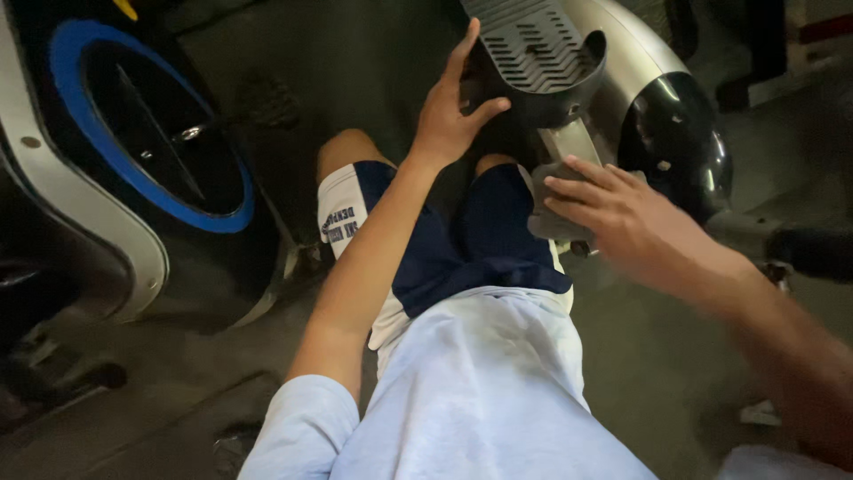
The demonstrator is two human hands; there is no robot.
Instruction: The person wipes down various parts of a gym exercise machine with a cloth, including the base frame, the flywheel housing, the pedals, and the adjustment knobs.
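My left hand (450, 111) rests flat against the left edge of a dark ribbed foot pedal (533, 49) of an exercise machine, fingers spread and pointing up. My right hand (617, 218) lies just below, fingers pressed on a grey metal bracket (569, 147) under the pedal. The pedal joins a silver and black rounded housing (662, 116). I am crouched, with my knees in dark blue and white shorts (444, 249) below both hands.
A second machine with a black disc ringed in blue (147, 133) and a silver frame (80, 222) stands at the left. The floor (204, 391) is dark and dim. A black part (813, 249) juts in at the right edge.
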